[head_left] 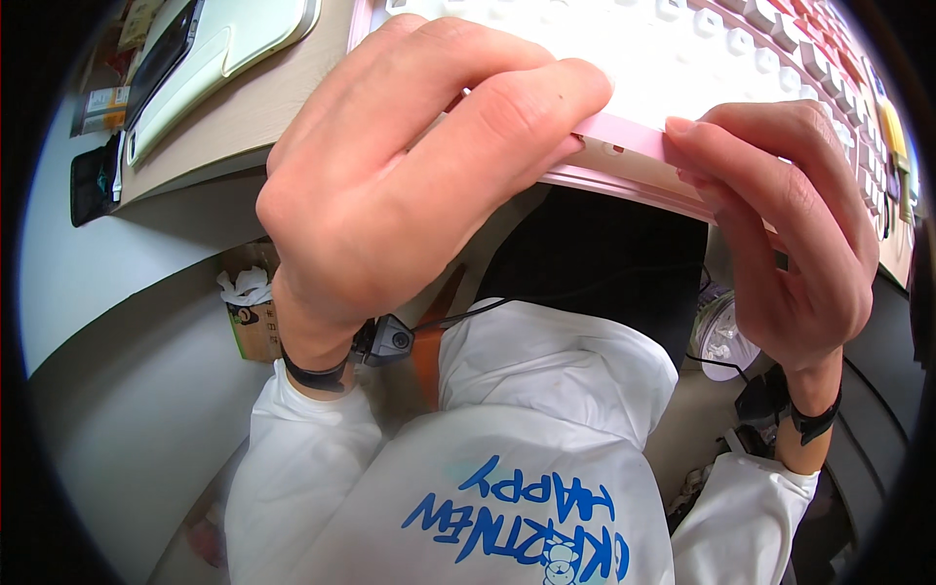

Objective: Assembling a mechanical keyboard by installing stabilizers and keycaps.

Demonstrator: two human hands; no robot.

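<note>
A pink keyboard (673, 58) with white, pink and red keycaps lies at the top of the view, its middle washed out by glare. Both hands are at its near edge. My left hand (380, 175) is closed, thumb and fingers pinching a thin pink strip (629, 134) that runs along this edge. At the strip's right end my right hand (799, 214) pinches it between thumb and fingertips, the other fingers curled. Below the strip shows a pale gap and a lower pink rim. Whether the strip is separate from the keyboard, I cannot tell.
On the wooden desk (244, 112) at upper left are a dark phone (166, 58) and a pale green-white object. A yellow-handled brush (892, 141) is at far right. Below stand a tissue box (255, 331) and a lined bin (723, 336). A black cable (546, 292) crosses my lap.
</note>
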